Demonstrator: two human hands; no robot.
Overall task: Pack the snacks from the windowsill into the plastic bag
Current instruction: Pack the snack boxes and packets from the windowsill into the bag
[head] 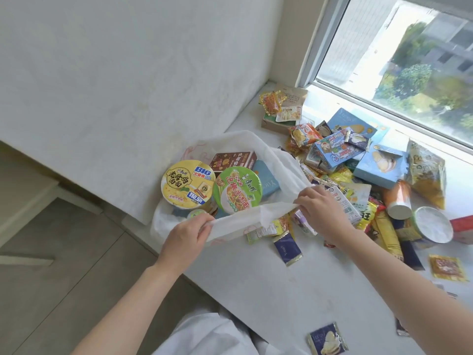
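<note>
Looking down on a white windowsill [256,285] beside a bright window [399,70]. White plastic bag [279,162] at the sill's left edge, its near rim stretched between both hands, likely to keep the mouth wide for loading. Left hand [185,238] pinching the rim's left end; right hand [323,210] pinching its right end, fingers curled on the film. Inside the bag already: yellow noodle bowl [188,184], green noodle bowl [238,189], brown box [234,160], other items half hidden. Remaining snacks [358,170] heaped on the sill just right of the bag, beyond and beside the right hand: blue boxes, packets, tipped cups. A few sachets scattered nearer, apart from the heap.
</note>
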